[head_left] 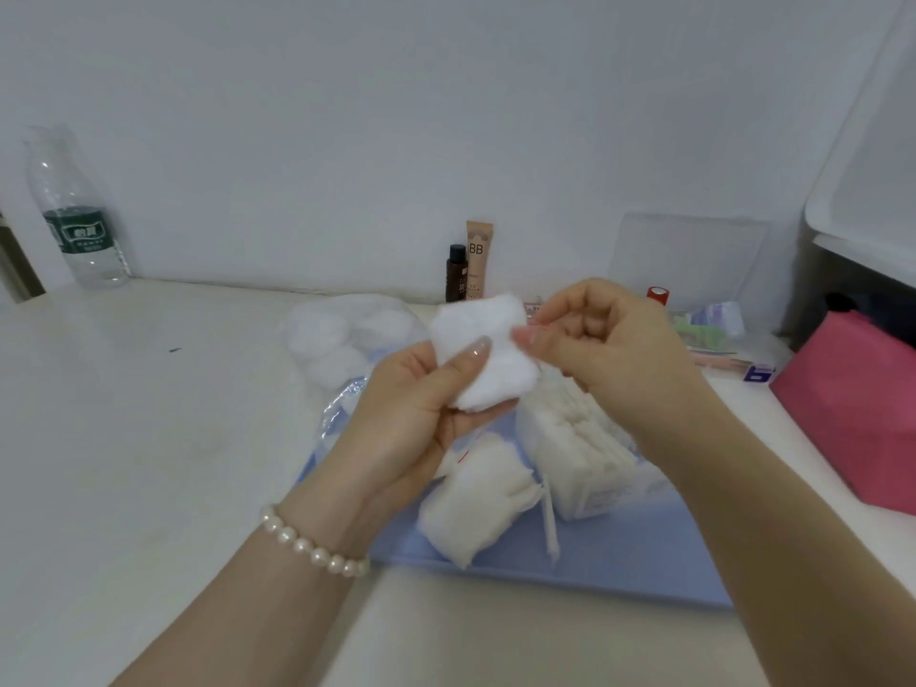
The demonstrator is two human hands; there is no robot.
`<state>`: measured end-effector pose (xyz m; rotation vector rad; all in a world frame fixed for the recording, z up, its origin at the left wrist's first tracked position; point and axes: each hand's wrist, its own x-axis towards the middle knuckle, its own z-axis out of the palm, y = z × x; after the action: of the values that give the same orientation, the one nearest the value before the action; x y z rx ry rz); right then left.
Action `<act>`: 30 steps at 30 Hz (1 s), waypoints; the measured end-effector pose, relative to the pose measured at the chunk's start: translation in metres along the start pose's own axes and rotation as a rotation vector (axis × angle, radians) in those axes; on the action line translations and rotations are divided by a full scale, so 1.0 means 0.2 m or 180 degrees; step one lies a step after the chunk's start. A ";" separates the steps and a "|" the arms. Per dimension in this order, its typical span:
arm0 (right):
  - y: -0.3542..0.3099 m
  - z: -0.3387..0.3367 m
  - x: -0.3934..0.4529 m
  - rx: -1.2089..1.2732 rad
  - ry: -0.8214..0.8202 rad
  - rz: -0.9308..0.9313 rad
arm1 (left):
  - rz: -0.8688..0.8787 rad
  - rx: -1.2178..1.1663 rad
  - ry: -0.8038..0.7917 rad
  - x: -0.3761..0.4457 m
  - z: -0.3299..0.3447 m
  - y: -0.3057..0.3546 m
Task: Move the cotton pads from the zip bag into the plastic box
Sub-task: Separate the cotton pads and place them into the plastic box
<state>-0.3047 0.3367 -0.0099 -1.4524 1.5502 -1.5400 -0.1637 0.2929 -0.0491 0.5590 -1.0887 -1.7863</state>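
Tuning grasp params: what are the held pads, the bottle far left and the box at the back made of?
Cotton pads: soft matte white fibre, fuzzy edges, probably cotton. Bottle: thin clear glossy plastic, see-through with highlights. Plastic box: clear rigid-looking plastic, wall visible through it; finish hard to judge.

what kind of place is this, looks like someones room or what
Probably a dressing table or vanity spot at home. A BB cream tube and a small dark bottle stand against the white wall, and the left hand holds a stack of cotton pads over the white tabletop.
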 end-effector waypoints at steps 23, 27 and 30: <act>0.24 0.07 -0.17 -0.1734 -0.1143 -0.0798 | -0.0200 0.0349 0.0207 0.07 -0.14 0.08; 0.15 -0.01 -0.13 -0.0330 -0.0795 -0.0090 | -0.0316 0.0614 -0.0033 0.05 -0.11 0.03; 0.10 -0.07 -0.11 0.0453 -0.0783 0.0394 | -0.0486 0.0836 -0.0387 0.02 -0.07 -0.01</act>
<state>-0.3167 0.3571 -0.0312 -1.3812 1.3326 -1.3173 -0.1565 0.2836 -0.0582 0.7146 -1.4098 -1.8392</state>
